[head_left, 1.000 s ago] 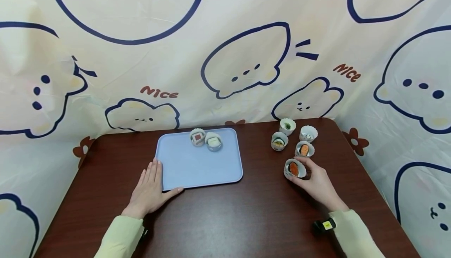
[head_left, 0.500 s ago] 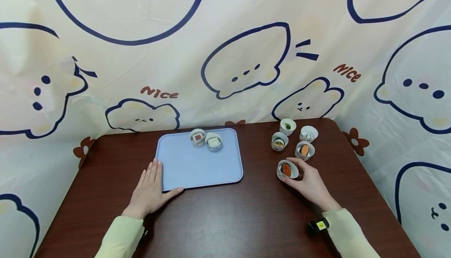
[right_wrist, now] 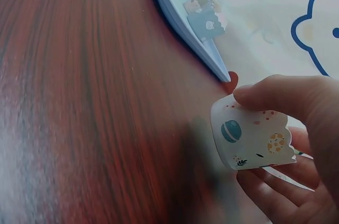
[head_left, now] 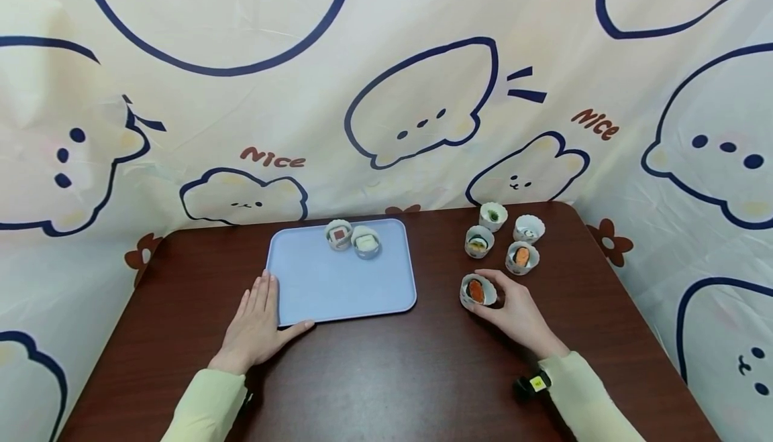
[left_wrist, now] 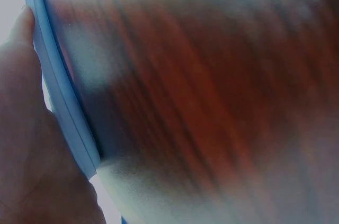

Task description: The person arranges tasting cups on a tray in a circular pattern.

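My right hand (head_left: pixel 516 311) pinches a paper baking cup (head_left: pixel 468 293) between thumb and fingers; in the head view a piece of sushi with an orange-red top (head_left: pixel 476 290) shows inside it. The right wrist view shows the cup's printed wall (right_wrist: pixel 249 139), with the thumb on one side and fingers on the other. With fingers straight, my left hand (head_left: pixel 255 324) lies along the left edge and near corner of a light blue tray (head_left: pixel 344 288). Two paper cups stand at the tray's back: one with a pink-centred white piece (head_left: pixel 339 235), one with a pale piece (head_left: pixel 366 243).
Several more filled cups stand at the back right: one with green filling (head_left: pixel 493 216), one with yellow and green (head_left: pixel 479 242), one with white (head_left: pixel 529 229), one with orange topping (head_left: pixel 522 258). A patterned cloth (head_left: pixel 386 93) hangs behind the dark wooden table (head_left: pixel 386 381).
My right hand has moved left with the cup, away from the cup with orange topping and closer to the tray. The left hand and tray have stayed put.
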`<state>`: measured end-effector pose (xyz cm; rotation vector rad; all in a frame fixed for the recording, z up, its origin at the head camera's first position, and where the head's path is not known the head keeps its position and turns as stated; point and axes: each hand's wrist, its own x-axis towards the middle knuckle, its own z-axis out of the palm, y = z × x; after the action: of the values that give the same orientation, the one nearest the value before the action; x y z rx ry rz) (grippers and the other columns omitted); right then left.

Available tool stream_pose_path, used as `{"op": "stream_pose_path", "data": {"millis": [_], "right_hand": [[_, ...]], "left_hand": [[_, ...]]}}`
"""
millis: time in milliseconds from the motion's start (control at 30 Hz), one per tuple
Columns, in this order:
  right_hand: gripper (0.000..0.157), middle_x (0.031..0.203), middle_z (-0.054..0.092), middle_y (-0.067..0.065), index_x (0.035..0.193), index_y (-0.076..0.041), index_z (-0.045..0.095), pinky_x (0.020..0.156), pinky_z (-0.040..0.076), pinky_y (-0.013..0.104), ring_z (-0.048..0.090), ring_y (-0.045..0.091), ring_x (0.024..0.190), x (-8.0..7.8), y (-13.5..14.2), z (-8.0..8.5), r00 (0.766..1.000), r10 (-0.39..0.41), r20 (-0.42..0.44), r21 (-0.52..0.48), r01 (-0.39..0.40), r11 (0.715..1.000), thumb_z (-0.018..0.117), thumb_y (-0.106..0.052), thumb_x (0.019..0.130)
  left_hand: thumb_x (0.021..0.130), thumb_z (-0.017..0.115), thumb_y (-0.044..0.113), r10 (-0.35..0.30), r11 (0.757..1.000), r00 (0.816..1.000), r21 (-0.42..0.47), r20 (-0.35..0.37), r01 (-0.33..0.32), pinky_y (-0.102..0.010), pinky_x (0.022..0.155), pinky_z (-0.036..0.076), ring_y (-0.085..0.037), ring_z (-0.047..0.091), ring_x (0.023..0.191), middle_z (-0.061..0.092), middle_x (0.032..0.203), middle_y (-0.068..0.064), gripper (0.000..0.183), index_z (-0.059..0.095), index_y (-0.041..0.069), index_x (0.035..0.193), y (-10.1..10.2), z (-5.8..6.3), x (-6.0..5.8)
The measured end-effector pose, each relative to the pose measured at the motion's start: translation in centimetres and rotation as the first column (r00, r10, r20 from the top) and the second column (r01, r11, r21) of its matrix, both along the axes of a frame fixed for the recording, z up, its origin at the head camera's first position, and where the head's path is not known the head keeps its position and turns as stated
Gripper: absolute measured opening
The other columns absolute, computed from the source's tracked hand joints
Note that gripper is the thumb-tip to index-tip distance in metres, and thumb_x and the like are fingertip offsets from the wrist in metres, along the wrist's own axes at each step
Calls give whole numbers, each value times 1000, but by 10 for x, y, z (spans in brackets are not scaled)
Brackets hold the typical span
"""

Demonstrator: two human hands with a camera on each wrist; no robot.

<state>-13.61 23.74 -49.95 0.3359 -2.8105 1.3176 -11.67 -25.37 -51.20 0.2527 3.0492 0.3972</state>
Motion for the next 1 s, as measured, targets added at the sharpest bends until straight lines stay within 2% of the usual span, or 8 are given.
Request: {"op": "stream_pose_path", "data": {"millis": [100,367,500,733,1000], "right_hand": [[64,125,67,3,138,-16,59,80,53,38,62,17,100,-2,-3,0,1000,8,0,-3,-8,1000,89,-22,82],[65,124,67,5,139,-13,59,81,54,37,63,16,100,-7,-11,0,999,32,-10,-14,-32,999,88,-21,82],[65,127,66,5,139,-14,59,82,54,37,63,16,102,-10,-15,-1,999,42,-8,-19,-42,999,88,-22,82],[64,127,66,3,139,-14,59,86,54,41,62,16,106,-12,-23,-1,998,61,0,-42,-61,997,88,-22,83],[62,127,66,0,137,-16,60,86,55,41,62,15,106,-17,-35,-3,997,82,-9,-52,-82,995,88,-20,82]], "left_hand": [[85,53,82,-2,1000,1000,8,-23,2,-55,121,3,-47,10,150,8,163,-33,126,15,-15,156,-1,-4,0],[85,57,80,1,1000,1000,9,-4,-1,-59,119,10,-48,11,150,9,163,-33,125,16,-16,155,1,4,0],[85,58,79,4,1000,1000,5,-2,-4,-59,119,11,-48,12,150,9,163,-33,125,17,-16,155,1,4,1],[84,52,83,2,1000,1000,1,22,-2,-59,119,10,-47,10,150,7,163,-33,127,14,-15,155,2,5,1],[85,53,83,0,1000,1000,-8,19,0,-59,119,10,-47,10,150,6,164,-33,127,14,-15,155,2,5,1]]}}
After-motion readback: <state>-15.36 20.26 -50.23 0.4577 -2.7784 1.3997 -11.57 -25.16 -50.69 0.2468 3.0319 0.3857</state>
